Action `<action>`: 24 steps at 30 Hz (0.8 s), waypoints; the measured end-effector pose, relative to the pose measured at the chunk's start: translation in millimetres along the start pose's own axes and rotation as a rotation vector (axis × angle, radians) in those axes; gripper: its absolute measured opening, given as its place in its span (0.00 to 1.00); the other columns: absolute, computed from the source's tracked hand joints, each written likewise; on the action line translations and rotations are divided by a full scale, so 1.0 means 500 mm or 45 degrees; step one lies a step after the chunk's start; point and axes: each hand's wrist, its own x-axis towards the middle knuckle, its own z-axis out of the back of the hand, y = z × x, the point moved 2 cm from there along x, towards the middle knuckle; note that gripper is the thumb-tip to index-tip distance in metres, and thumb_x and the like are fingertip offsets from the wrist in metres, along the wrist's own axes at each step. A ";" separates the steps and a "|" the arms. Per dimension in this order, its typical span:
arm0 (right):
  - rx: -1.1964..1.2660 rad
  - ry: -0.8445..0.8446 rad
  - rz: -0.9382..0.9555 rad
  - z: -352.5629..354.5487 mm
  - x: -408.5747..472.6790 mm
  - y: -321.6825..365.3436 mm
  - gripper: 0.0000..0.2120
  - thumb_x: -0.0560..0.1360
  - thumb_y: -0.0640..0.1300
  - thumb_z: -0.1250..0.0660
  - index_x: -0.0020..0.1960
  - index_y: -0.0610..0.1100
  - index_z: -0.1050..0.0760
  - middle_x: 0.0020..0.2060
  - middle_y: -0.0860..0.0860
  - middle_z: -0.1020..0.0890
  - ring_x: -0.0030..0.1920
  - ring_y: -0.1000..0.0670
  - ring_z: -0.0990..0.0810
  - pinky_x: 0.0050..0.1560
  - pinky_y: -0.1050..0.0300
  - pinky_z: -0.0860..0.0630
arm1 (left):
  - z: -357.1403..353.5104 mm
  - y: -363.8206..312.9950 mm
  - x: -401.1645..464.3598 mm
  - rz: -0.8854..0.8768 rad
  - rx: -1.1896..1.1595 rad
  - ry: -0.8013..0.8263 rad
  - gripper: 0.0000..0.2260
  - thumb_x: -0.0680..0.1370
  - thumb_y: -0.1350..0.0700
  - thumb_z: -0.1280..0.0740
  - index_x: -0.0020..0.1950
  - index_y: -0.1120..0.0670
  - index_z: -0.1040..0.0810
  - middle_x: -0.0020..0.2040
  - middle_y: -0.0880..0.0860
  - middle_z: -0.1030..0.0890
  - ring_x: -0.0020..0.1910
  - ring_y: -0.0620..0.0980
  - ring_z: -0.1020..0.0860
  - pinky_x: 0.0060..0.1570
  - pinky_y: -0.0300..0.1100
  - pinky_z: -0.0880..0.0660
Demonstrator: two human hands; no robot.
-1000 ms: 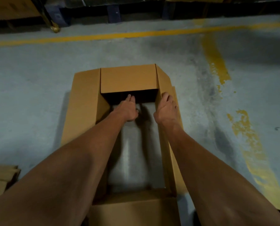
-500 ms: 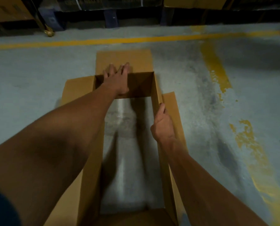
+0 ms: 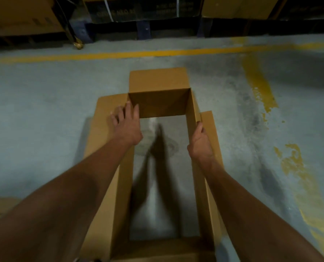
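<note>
1. The fingers [image 3: 128,110] of our left hand [image 3: 127,125] are spread and lie flat on the left flap [image 3: 104,114], at the far-left corner of the cardboard box [image 3: 157,104]. A flat touch holds nothing, so a push outward here may only fold the flap further and leave the wall where it is.
2. Our right hand [image 3: 200,142] grips the top edge of the right wall, with the thumb along the edge and the other fingers hidden behind the board. We judge that this one-sided grip can rack the box into a slant if we pull before the left side is held.
3. The box stands on the concrete floor [image 3: 44,120], which shows through it, so no bottom is closed. With nothing bracing it below, it could collapse flat or slide away.
4. The far flap [image 3: 157,80] and the right flap [image 3: 207,120] splay outward. Either could spring back, or crease off its fold if we bend it carelessly.
5. The light is dim, and the thin board edge could slip from under our right thumb.
</note>
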 end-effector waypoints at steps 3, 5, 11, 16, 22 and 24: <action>-0.012 0.054 0.002 0.014 -0.028 -0.013 0.46 0.75 0.34 0.26 0.83 0.41 0.50 0.75 0.37 0.32 0.69 0.36 0.24 0.68 0.40 0.21 | -0.022 0.064 -0.107 0.089 -0.008 0.048 0.47 0.79 0.53 0.28 0.86 0.53 0.59 0.86 0.57 0.58 0.84 0.67 0.54 0.80 0.68 0.47; 0.003 0.067 -0.028 0.017 -0.078 -0.023 0.42 0.76 0.33 0.28 0.83 0.40 0.48 0.74 0.36 0.31 0.69 0.35 0.24 0.68 0.40 0.21 | -0.046 0.096 -0.171 0.086 -0.053 0.151 0.46 0.81 0.52 0.29 0.86 0.50 0.61 0.86 0.56 0.60 0.84 0.67 0.53 0.80 0.65 0.41; -0.070 0.048 -0.106 0.007 -0.285 -0.054 0.40 0.78 0.32 0.33 0.84 0.39 0.52 0.75 0.36 0.32 0.68 0.37 0.22 0.68 0.46 0.21 | -0.081 0.099 -0.346 0.158 -0.310 0.353 0.47 0.82 0.59 0.32 0.85 0.41 0.66 0.86 0.53 0.66 0.84 0.67 0.48 0.79 0.60 0.36; -0.051 0.115 -0.085 0.037 -0.417 -0.077 0.40 0.78 0.30 0.35 0.84 0.36 0.51 0.77 0.35 0.35 0.72 0.36 0.27 0.70 0.53 0.29 | -0.073 0.075 -0.515 0.235 -0.394 0.386 0.52 0.80 0.65 0.34 0.82 0.36 0.72 0.87 0.55 0.63 0.75 0.65 0.29 0.63 0.56 0.23; 0.096 0.145 -0.131 0.041 -0.434 -0.098 0.36 0.80 0.31 0.38 0.85 0.42 0.45 0.64 0.35 0.21 0.57 0.36 0.19 0.54 0.52 0.23 | -0.093 0.071 -0.580 0.398 -0.437 0.301 0.48 0.79 0.62 0.31 0.85 0.48 0.63 0.69 0.59 0.24 0.61 0.62 0.19 0.59 0.57 0.20; 0.106 0.129 -0.129 0.044 -0.435 -0.099 0.33 0.80 0.31 0.38 0.83 0.42 0.41 0.57 0.36 0.18 0.54 0.35 0.17 0.53 0.50 0.20 | -0.068 0.062 -0.567 0.401 -0.422 0.299 0.39 0.80 0.62 0.32 0.84 0.53 0.51 0.63 0.60 0.20 0.61 0.62 0.19 0.57 0.54 0.21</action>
